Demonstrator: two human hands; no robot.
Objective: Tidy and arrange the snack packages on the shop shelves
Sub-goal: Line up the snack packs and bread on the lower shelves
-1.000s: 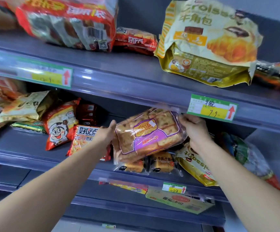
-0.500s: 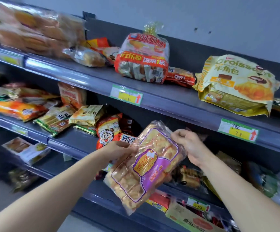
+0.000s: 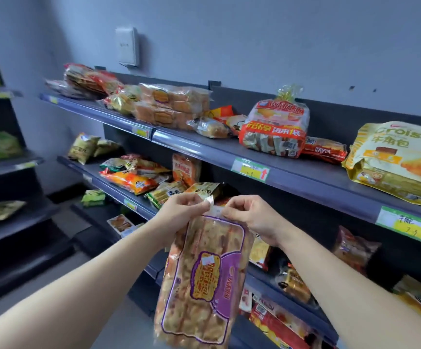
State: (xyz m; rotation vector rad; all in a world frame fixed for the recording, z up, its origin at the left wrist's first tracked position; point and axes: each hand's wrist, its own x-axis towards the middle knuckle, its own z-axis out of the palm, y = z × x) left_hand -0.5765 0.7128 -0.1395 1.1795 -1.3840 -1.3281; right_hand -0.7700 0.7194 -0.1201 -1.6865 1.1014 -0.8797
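Finding: the purple-label bread package (image 3: 204, 280) hangs below and slightly left of the green price tag (image 3: 250, 170), clear of every shelf and carried by me alone.

Hands: both grip it. My left hand (image 3: 179, 211) pinches the left end of the clear top seal between thumb and fingertips. My right hand (image 3: 253, 219) pinches the right end, almost directly under the tag. The other fingers of each hand are curled in.

Orientation: the package's long axis runs straight up and down. The seal is uppermost at my hands and the bottom edge swings free well below the tag, printed face towards me.

Relation that matters: the package lies beneath both hands, not in front of them. The top shelf (image 3: 312, 172) carrying the tag sits above and beyond my knuckles, and the middle shelf (image 3: 108, 187) runs behind the package, down-left of the tag. Neither hand is clearly nearer the package, since they share the seal (the right is nearer the tag).

Assessment: in my judgement any placement requires swinging the long axis from vertical towards the shelf line. A pinch on the thin seal gives little control of the hanging weight, so a hand under the body would be prudent
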